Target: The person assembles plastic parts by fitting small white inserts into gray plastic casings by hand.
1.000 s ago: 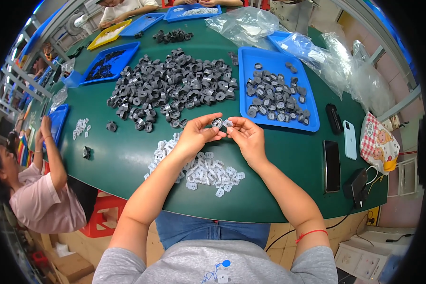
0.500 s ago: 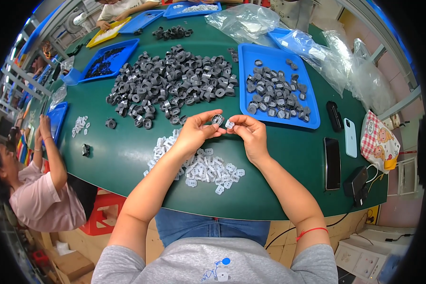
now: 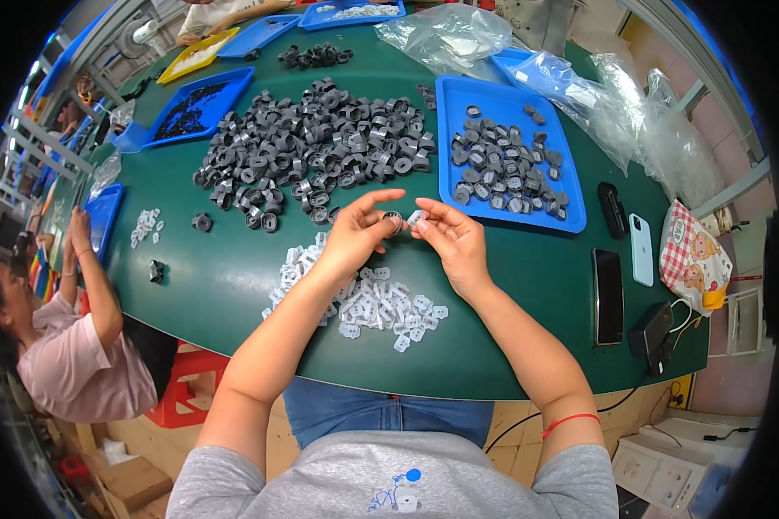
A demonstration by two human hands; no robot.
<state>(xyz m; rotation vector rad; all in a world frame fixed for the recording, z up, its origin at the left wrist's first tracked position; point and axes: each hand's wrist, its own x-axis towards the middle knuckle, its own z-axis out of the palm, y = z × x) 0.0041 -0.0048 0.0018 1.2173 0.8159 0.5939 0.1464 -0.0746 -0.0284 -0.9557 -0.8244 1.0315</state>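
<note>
Between thumb and fingers, my left hand [image 3: 357, 235] grips a dark grey ring-shaped plastic part [image 3: 393, 222]. My right hand [image 3: 455, 245] pinches a small white plastic piece [image 3: 415, 218] close beside it; whether the two touch, I cannot tell. Below and between my forearms lies a heap of the same white pieces [image 3: 376, 304]. Beyond my left hand spreads a big pile of loose dark grey parts [image 3: 320, 143]. To the right of it, a blue tray [image 3: 515, 222] holds many grey parts, several showing a light insert.
Two phones, a black one [image 3: 608, 294] and a pale blue one [image 3: 640, 249], lie at right beside a dark case [image 3: 613, 210]. Clear plastic bags [image 3: 446, 39] crowd the far right. Another blue tray [image 3: 201, 131] with black bits stands far left. A co-worker [image 3: 86, 346] sits at left.
My left index finger has lifted and straightened somewhat. The white piece in my right hand has moved slightly left and up, nearer the grey part.
</note>
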